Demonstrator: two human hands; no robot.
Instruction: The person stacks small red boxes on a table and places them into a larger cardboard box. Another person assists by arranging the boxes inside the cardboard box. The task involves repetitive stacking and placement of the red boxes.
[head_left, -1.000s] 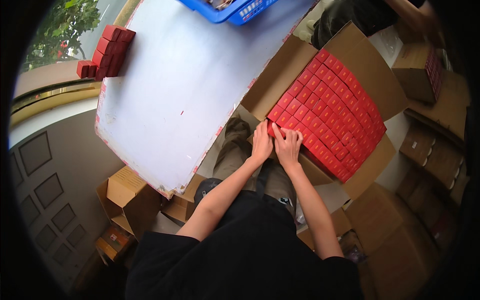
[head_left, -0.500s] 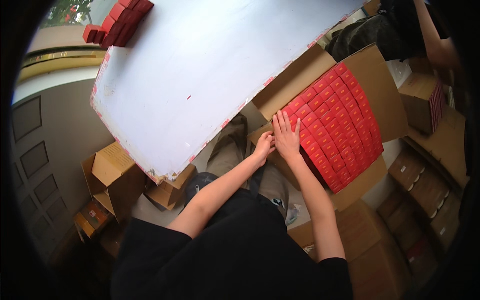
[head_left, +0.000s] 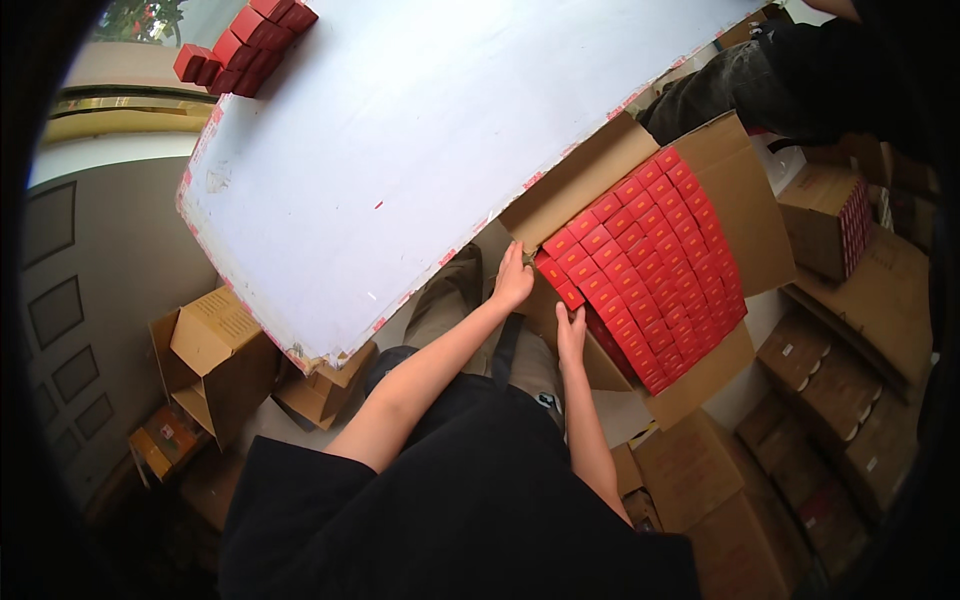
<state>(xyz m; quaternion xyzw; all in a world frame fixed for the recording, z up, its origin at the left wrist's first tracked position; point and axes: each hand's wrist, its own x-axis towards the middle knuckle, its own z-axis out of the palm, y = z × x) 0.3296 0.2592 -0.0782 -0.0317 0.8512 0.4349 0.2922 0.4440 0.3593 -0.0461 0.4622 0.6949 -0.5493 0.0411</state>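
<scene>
A cardboard carton (head_left: 575, 178) stands open in front of me, packed with rows of small red boxes (head_left: 650, 270). At its near left corner a short row of red boxes (head_left: 560, 279) lies between my two hands. My left hand (head_left: 514, 278) is at the row's left end, its fingers bent against the end box and the carton's corner. My right hand (head_left: 571, 335) pinches at the row's other end with thumb and fingers. Just right of that hand, a dark gap shows along the carton's near side.
A white-topped table (head_left: 330, 180) spreads beyond the carton, with stacked red boxes (head_left: 245, 50) at its far left. Open cartons (head_left: 215, 345) stand on the floor at left. More cartons (head_left: 700, 475) lie at right. Another person's dark clothing (head_left: 760, 80) shows at the far right.
My hands were close together at the carton's left corner. The right hand has drawn back toward me, and the left has moved slightly up and left, with the short row now between them.
</scene>
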